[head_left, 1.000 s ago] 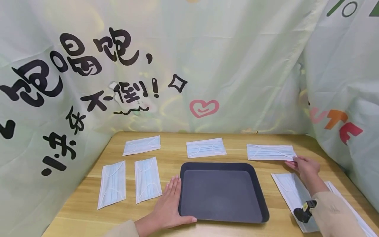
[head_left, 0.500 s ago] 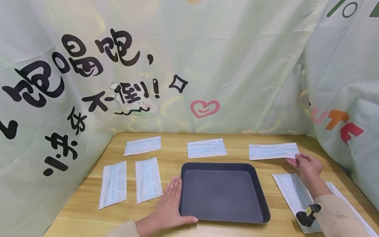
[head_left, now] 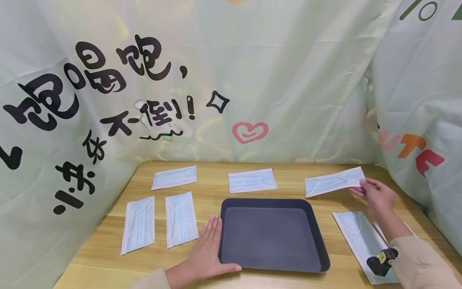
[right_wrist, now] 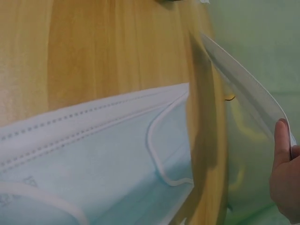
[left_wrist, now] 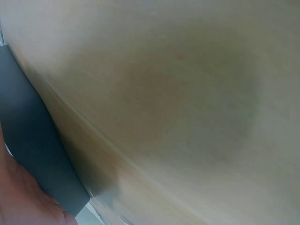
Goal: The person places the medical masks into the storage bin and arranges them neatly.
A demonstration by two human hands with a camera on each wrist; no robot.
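Note:
At the back right, my right hand (head_left: 377, 196) pinches the right end of a pale blue face mask (head_left: 333, 181). That end is raised, and the mask slants down to its left end near the table. The right wrist view shows the lifted mask (right_wrist: 248, 84) edge-on, pinched by the hand (right_wrist: 286, 176). My left hand (head_left: 202, 253) lies flat with fingers extended along the left side of a dark grey rectangular tray (head_left: 274, 237), thumb at its front left corner. In the left wrist view, the tray's wall (left_wrist: 33, 126) shows beside part of the hand (left_wrist: 26, 197).
Two upright-lying masks, one face mask (head_left: 138, 224) and another mask (head_left: 181, 220), lie left of the tray. Behind are a back-left mask (head_left: 174, 178) and a middle mask (head_left: 252, 180). A right-hand mask (head_left: 355, 237) lies under my right forearm. Printed cloth (head_left: 306, 80) surrounds the wooden table (head_left: 97, 257).
My right hand has moved slightly up and right, raising the right end of the mask it pinches. The left hand and the tray stay in place.

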